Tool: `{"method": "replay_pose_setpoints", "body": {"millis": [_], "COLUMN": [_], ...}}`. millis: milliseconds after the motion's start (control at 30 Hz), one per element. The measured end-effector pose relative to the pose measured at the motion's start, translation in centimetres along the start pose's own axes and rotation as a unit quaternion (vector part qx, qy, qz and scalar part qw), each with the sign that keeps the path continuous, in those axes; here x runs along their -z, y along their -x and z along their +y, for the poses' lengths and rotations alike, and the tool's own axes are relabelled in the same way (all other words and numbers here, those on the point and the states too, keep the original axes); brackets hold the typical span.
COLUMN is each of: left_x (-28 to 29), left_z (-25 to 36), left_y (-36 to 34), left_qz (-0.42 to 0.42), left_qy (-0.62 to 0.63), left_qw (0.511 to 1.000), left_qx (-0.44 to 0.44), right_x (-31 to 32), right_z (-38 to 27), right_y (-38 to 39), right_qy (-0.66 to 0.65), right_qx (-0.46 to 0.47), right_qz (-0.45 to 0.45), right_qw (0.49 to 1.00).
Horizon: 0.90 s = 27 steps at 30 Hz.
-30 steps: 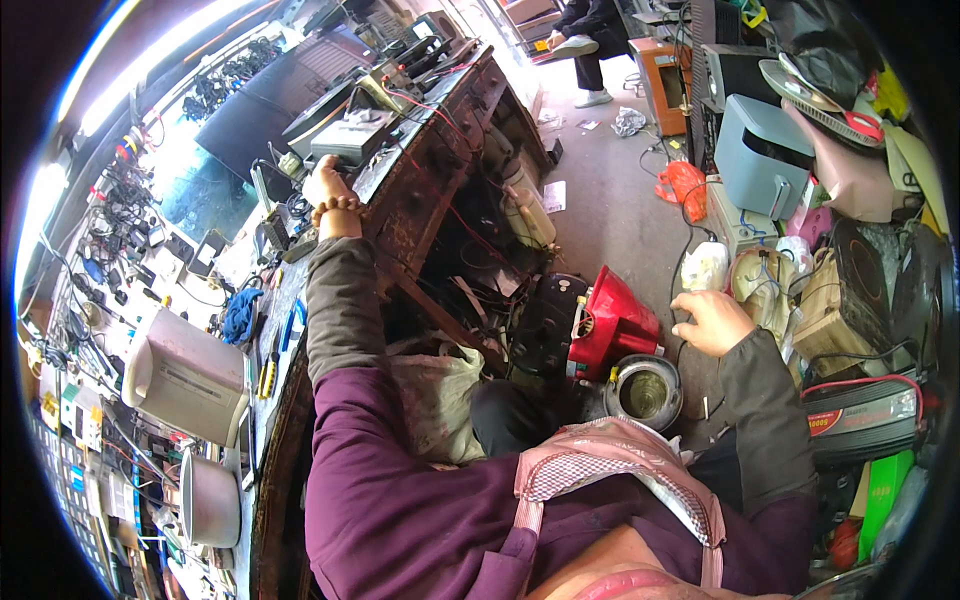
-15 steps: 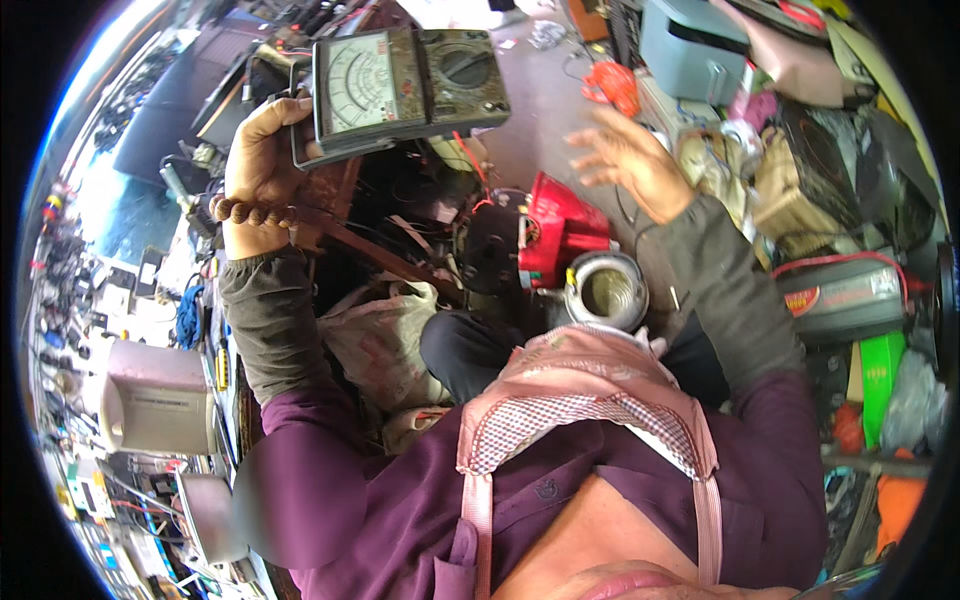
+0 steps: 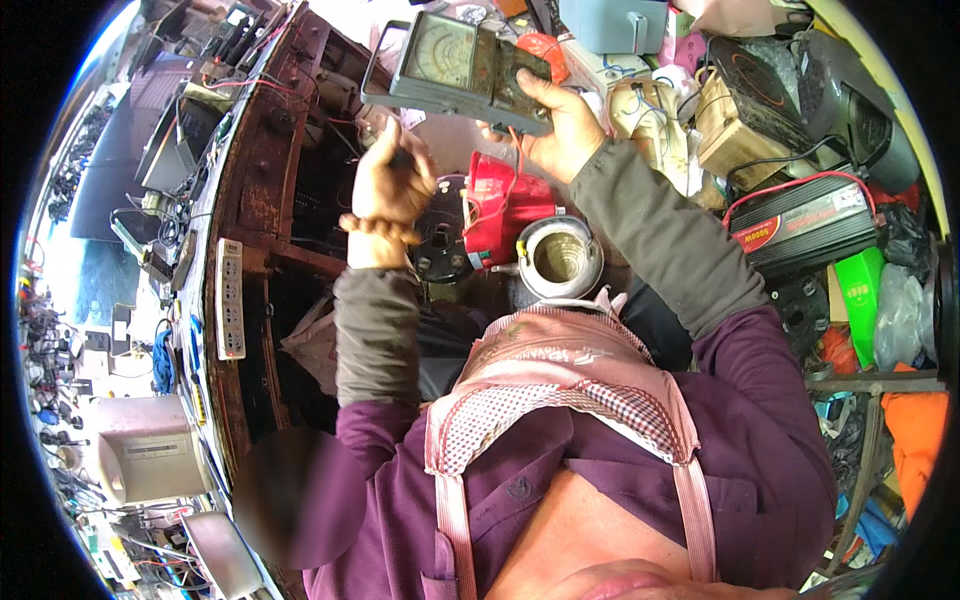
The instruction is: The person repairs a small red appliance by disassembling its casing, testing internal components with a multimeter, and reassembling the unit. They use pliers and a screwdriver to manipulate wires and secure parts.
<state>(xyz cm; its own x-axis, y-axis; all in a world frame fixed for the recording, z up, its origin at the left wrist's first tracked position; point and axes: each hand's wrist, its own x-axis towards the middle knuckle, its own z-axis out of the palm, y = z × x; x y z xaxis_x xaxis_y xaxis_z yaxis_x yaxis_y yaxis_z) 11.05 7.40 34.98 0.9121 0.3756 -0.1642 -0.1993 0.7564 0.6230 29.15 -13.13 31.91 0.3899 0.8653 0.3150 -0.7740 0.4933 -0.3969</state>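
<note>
My right hand (image 3: 568, 128) grips the dial end of an analog multimeter (image 3: 455, 75), thumb on its worn face. The meter is held up at the top, tilted, its carrying handle standing out at the left end. Just below that handle is my left hand (image 3: 392, 185), fingers curled and a little blurred. A dark bit shows at its fingers, too unclear to name. Between my forearms lie a red plastic housing (image 3: 512, 205) with a thin red wire over it, and a round, pale metal-rimmed vessel (image 3: 562, 255) in front of my apron.
To the left runs a rusty-framed bench (image 3: 250, 190) with a white power strip (image 3: 230, 300) on its side and a cluttered top. A box-shaped power inverter (image 3: 805, 220), a cardboard box (image 3: 740, 135) and a green box (image 3: 858, 295) crowd the right.
The multimeter has passed from my left hand to my right and shifted rightward. My left hand has come off its handle and moved right and down. My right hand has moved left onto the meter.
</note>
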Motion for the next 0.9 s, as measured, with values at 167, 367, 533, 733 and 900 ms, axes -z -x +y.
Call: {"method": "replay_pose_setpoints", "body": {"millis": [167,367,533,733,900], "left_x": [2.1,4.7,1.5,6.4,9.3], "left_z": [-5.8,-5.6,-5.4,-5.2,-5.8], "left_y": [2.3,0.5,-1.4,-5.1,-7.5], "left_qz": [0.033,-0.132,-0.084,-0.148,-0.104], "left_qy": [-0.038,-0.191,-0.082,-0.286,-0.180], "left_qw": [0.997,0.972,0.984,0.926,0.967], "left_qx": [0.056,-0.048,-0.134,-0.198,-0.144], "right_x": [-0.5,-0.5,-1.7,0.1,2.2], "right_z": [1.5,3.3,4.5,3.8,3.6], "right_y": [0.8,1.6,2.1,0.9,-1.4], "right_qy": [-0.017,-0.039,-0.029,0.011,0.156], "right_qx": [-0.055,-0.150,-0.179,-0.272,-0.276], "right_qz": [0.092,0.087,0.118,0.152,0.160], "right_qw": [0.994,0.984,0.976,0.950,0.935]}}
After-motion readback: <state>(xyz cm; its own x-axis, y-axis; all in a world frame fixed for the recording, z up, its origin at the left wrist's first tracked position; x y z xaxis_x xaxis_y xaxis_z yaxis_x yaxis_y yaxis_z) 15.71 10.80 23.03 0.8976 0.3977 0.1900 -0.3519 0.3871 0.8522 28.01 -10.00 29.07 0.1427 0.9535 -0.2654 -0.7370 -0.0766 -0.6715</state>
